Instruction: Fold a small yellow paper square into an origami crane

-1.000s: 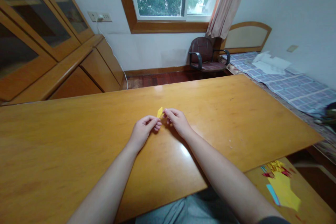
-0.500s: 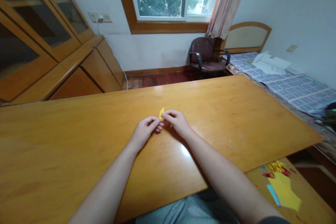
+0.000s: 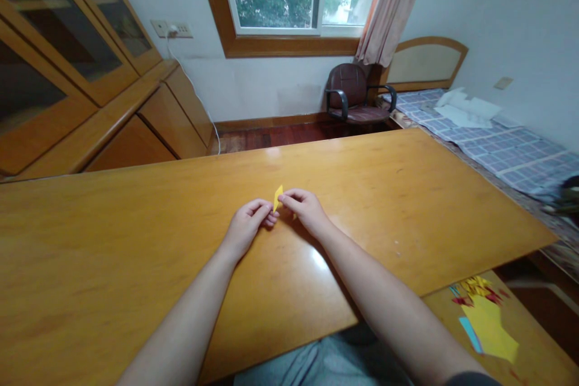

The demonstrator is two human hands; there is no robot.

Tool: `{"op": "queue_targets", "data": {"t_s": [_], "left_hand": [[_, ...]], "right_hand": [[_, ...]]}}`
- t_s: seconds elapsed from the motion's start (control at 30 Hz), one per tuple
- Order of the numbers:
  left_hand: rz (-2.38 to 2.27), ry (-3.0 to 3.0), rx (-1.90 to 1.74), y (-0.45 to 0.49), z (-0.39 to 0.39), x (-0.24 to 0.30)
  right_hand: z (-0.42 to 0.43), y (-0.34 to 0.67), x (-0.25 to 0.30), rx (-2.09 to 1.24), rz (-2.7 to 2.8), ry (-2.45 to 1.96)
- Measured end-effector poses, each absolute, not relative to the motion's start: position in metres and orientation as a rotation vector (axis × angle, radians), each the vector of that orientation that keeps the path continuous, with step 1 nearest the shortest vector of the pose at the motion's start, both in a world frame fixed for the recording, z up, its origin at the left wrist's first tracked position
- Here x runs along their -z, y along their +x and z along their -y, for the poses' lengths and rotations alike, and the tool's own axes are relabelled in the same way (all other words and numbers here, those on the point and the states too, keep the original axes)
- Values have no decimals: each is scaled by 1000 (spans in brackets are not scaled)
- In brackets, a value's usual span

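Note:
A small folded yellow paper piece [image 3: 277, 195] stands up between my two hands over the middle of the wooden table [image 3: 136, 235]. My left hand [image 3: 248, 226] pinches its lower left side with curled fingers. My right hand [image 3: 304, 210] pinches its right side with thumb and forefinger. Both wrists rest low over the tabletop.
A lower wooden surface at the bottom right holds yellow, blue and red paper pieces [image 3: 486, 319]. A dark office chair [image 3: 353, 96] stands under the window. A bed with a patterned cover [image 3: 497, 145] runs along the right. Wooden cabinets [image 3: 81, 90] line the left wall.
The paper piece has turned a little narrower and more upright between the fingers. Both hands stay in about the same place.

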State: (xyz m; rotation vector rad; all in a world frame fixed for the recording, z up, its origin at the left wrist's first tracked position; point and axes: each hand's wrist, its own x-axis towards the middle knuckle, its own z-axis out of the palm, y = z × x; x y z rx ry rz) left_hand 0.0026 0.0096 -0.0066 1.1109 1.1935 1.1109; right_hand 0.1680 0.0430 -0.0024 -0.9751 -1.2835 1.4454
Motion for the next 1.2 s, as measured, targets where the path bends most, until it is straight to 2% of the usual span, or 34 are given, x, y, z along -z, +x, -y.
{"op": "queue_targets", "data": {"t_s": [1.2], "left_hand": [[-1195,1225,-981,4,-8,5]], "right_hand": [[-41,169,-1,-1497,1319,-954]]}}
